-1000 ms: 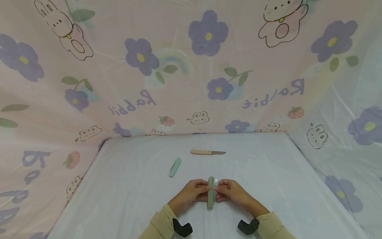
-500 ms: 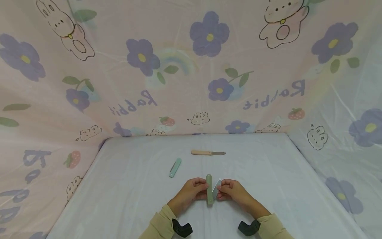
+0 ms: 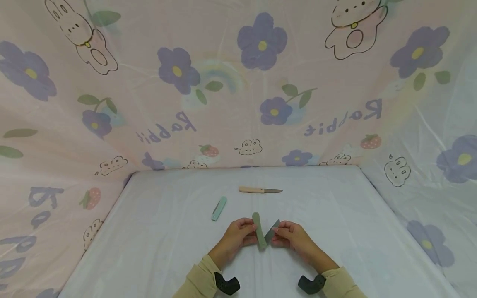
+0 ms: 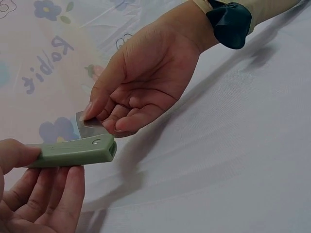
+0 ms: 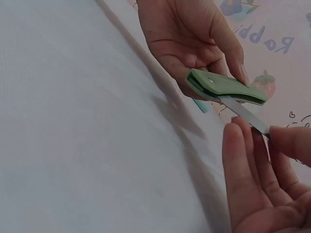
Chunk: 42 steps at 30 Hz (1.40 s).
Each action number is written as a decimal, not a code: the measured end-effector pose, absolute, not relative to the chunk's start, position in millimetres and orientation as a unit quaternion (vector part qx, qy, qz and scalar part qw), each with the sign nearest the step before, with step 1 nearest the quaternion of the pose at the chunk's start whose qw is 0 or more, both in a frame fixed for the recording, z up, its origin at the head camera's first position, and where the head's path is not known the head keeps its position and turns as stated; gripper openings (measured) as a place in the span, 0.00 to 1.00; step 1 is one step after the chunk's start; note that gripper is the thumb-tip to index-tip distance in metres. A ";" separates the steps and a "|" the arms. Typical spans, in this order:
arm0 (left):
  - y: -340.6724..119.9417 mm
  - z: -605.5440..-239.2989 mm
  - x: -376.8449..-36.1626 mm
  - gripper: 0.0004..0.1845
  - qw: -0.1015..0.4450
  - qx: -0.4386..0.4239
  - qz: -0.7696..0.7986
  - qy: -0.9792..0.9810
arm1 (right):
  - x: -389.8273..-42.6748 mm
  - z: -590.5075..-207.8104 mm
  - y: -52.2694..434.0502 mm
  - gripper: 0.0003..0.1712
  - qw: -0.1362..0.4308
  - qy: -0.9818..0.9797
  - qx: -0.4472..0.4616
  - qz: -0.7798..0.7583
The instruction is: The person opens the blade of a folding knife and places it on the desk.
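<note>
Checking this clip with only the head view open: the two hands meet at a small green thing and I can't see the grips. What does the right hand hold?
Observer: The right hand pinches the metal blade of a green folding knife, partly swung out.
Operator: And the left hand?
Observer: The left hand grips the green handle, thumb along its far edge.
Operator: Is the blade clear of the handle?
Observer: No; it is joined at the pivot end and angled away from it.
</note>
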<state>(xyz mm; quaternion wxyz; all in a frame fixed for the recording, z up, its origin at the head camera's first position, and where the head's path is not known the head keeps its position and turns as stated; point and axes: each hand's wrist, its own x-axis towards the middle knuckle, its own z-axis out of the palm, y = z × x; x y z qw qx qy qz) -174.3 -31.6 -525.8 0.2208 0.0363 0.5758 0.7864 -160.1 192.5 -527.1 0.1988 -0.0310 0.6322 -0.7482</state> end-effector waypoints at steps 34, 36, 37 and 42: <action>-28.7 -523.9 -178.4 0.15 0.152 -0.031 0.853 0.497 | -159.7 -524.6 191.4 0.05 0.153 0.515 0.047 -0.842; -27.8 -524.5 -178.8 0.15 0.147 -0.037 0.858 0.491 | -159.3 -525.0 191.4 0.04 0.152 0.503 0.046 -0.850; -27.3 -524.6 -179.0 0.14 0.145 -0.040 0.860 0.487 | -159.0 -525.2 191.5 0.03 0.152 0.498 0.044 -0.853; -24.4 -523.4 -179.5 0.14 0.129 -0.054 0.872 0.469 | -157.8 -523.8 190.8 0.02 0.153 0.463 0.051 -0.872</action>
